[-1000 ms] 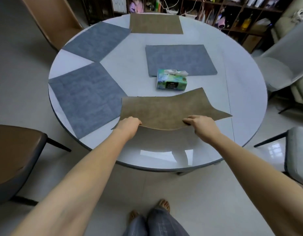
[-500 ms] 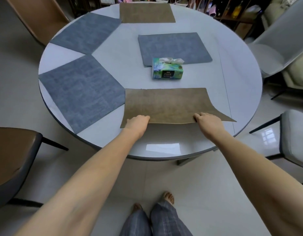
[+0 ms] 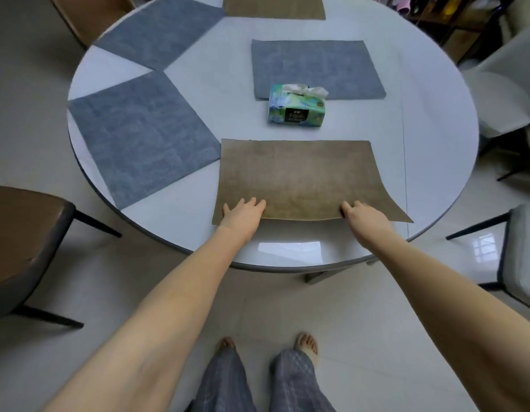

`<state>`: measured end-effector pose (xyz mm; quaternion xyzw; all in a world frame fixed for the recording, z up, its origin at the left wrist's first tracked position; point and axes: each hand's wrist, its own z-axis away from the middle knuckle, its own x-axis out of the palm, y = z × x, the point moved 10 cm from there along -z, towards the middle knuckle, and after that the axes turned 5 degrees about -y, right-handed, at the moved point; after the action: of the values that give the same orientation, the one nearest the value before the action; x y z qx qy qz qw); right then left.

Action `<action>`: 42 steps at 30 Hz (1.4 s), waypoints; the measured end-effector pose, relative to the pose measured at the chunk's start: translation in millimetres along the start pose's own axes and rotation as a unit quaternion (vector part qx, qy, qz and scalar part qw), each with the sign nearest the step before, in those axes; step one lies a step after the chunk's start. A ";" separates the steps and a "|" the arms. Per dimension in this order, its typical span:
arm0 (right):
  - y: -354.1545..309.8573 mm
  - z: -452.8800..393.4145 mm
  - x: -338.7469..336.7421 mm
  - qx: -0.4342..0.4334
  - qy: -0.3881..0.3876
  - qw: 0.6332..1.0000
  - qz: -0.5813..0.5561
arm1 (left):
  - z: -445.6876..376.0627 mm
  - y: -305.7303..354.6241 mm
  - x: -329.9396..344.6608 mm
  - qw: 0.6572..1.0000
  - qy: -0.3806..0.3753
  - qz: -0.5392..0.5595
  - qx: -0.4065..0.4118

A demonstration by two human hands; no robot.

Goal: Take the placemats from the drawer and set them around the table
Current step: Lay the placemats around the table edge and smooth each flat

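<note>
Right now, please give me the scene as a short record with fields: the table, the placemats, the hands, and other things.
table: round white table
near brown placemat: lies flat at the near edge
far brown placemat: at the far edge
grey placemats: near left, far left, centre
left hand: fingers straight, resting on the near brown placemat
right hand: on its near edge, fingers curled; grip unclear
tissue pack: overlaps the front edge of the centre grey placemat
chairs: brown left, grey right
</note>
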<state>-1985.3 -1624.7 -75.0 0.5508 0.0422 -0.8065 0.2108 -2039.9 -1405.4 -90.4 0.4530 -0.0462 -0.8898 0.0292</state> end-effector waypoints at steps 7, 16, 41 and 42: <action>4.9 -2.5 30.0 -0.064 -0.013 0.996 -0.059 | -5.0 7.3 26.2 0.997 -0.015 0.004 -0.082; 14.5 6.7 46.3 -0.092 0.055 0.984 -0.142 | -4.4 45.1 63.7 0.987 -0.030 0.113 -0.113; 12.5 27.2 54.6 0.010 0.065 0.988 -0.137 | 12.1 53.6 73.3 0.985 0.011 0.128 -0.115; 12.7 26.9 55.3 0.011 0.064 0.988 -0.138 | 11.9 53.6 73.5 0.985 0.011 0.129 -0.115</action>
<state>-2020.6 -1660.5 -112.5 0.5925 0.1223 -0.7914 0.0881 -2092.1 -1464.9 -136.7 0.4470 -0.0007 -0.8728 0.1959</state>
